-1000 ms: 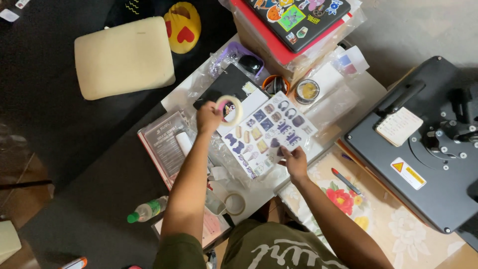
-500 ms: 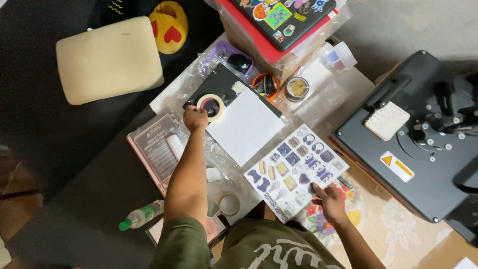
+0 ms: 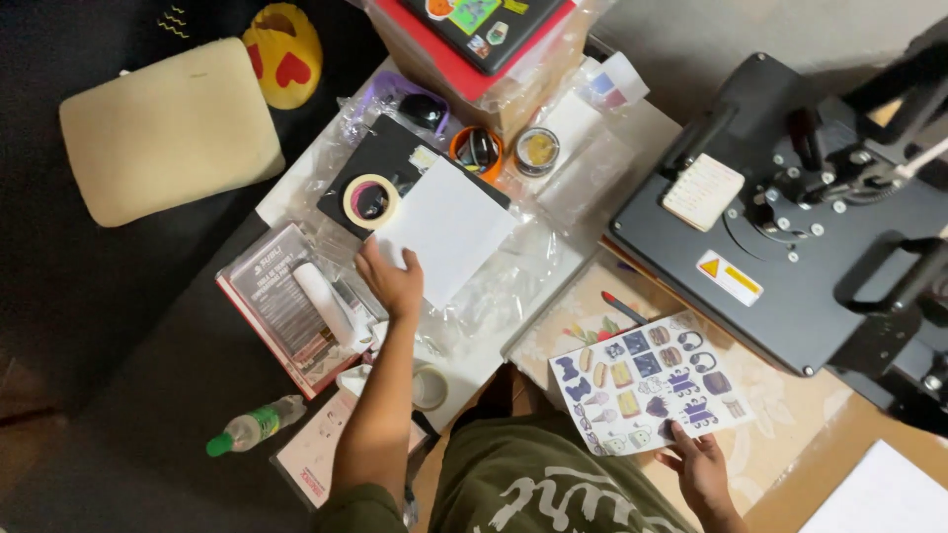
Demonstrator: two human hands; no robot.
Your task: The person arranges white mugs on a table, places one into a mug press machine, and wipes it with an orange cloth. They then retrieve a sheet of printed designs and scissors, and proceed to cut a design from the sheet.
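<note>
Holding a sticker sheet (image 3: 647, 387) by its lower edge, the right hand (image 3: 699, 466) had thumb and fingers closed on the paper, pinching it just above the person's green-shirted lap. The sheet lay tilted, its long axis running from lower left up toward the upper right, over the floral cloth (image 3: 583, 331) at the near edge of the tabletop, and its face of small purple, tan and white figures was turned up to the camera.

The left hand (image 3: 391, 280) rested palm down on the near corner of a plain white sheet (image 3: 449, 229), fingers loosely spread and closed on nothing. That white sheet sat cornerwise, overlapping a black board (image 3: 395, 158) near the far left of the tabletop. A roll of cream tape (image 3: 371, 200) lay flat on the board, just beside the hand.

Clear plastic wrapping (image 3: 513, 276) spread under and around the white sheet. Off the left edge lay a flat rectangular package (image 3: 279, 306), red-bordered with a grey printed face. A green-capped bottle (image 3: 252, 426) lay on its side on the dark floor. At the right, a black heat press (image 3: 790, 227) carried a yellow-and-white warning label (image 3: 729, 277), a slanted rectangle near its front edge.
</note>
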